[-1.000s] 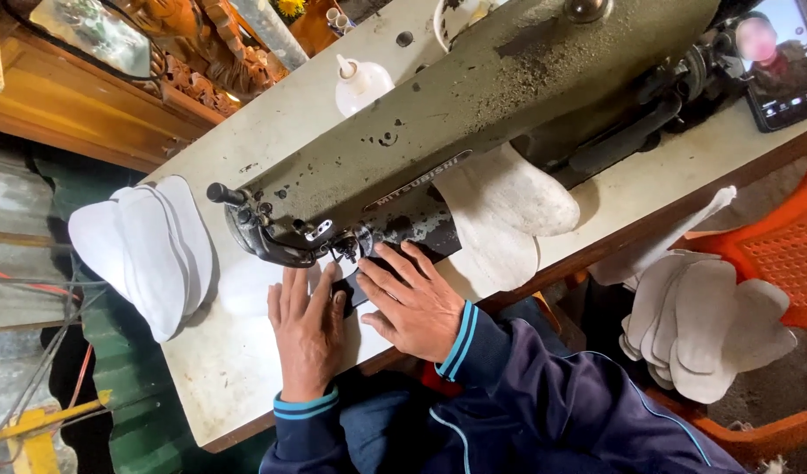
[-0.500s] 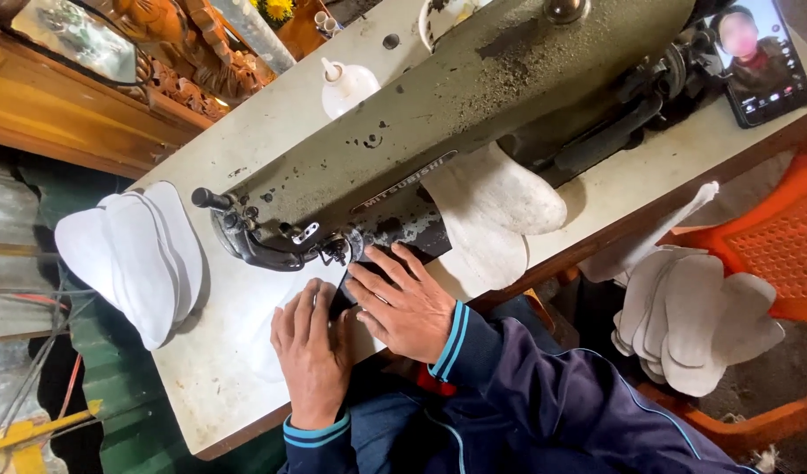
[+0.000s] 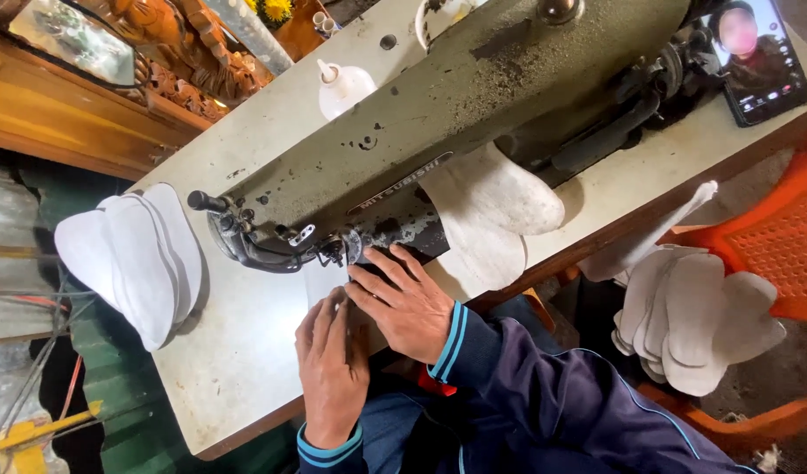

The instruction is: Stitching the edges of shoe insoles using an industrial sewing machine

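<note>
A grey-green industrial sewing machine (image 3: 439, 132) lies across a white table (image 3: 237, 351). My left hand (image 3: 331, 364) and my right hand (image 3: 408, 298) press flat, side by side, on a white fabric piece (image 3: 323, 283) just in front of the needle area (image 3: 338, 250). The fingers of both hands point toward the presser foot. Most of the piece is hidden under my hands. More white shaped pieces (image 3: 491, 211) lie under the machine's arm to the right.
A stack of white shaped pieces (image 3: 136, 254) overhangs the table's left end. Another pile (image 3: 693, 316) rests on an orange plastic chair (image 3: 772, 246) at right. A white squeeze bottle (image 3: 342, 86) stands behind the machine, a phone (image 3: 759, 57) at its right end.
Both hands have stayed pressed on the fabric at the needle, shifting only slightly. The view has drifted a little.
</note>
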